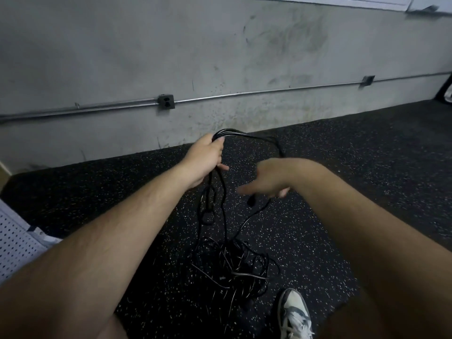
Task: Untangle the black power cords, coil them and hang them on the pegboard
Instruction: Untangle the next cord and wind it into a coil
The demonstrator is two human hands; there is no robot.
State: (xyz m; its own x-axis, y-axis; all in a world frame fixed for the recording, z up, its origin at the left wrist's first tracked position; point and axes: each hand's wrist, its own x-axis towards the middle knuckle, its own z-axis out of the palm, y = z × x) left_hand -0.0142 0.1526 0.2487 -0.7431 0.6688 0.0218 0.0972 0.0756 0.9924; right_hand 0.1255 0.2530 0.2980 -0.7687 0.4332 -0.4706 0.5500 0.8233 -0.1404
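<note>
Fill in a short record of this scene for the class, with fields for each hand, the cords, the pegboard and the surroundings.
Left hand: raised, grips a bunch of black cord loops
Right hand: blurred, fingers stretched towards the cords; grip unclear
Tangled heap: on the speckled floor, strands rising to the left hand
Pegboard: white, at the lower left edge; no cord on the visible part
Surroundings: outlet box on the grey wall; one shoe beside the heap

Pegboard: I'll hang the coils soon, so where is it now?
In the head view, the white perforated pegboard sits at the lower left edge, just outside the left forearm, left of the speckled black floor mat.
</note>
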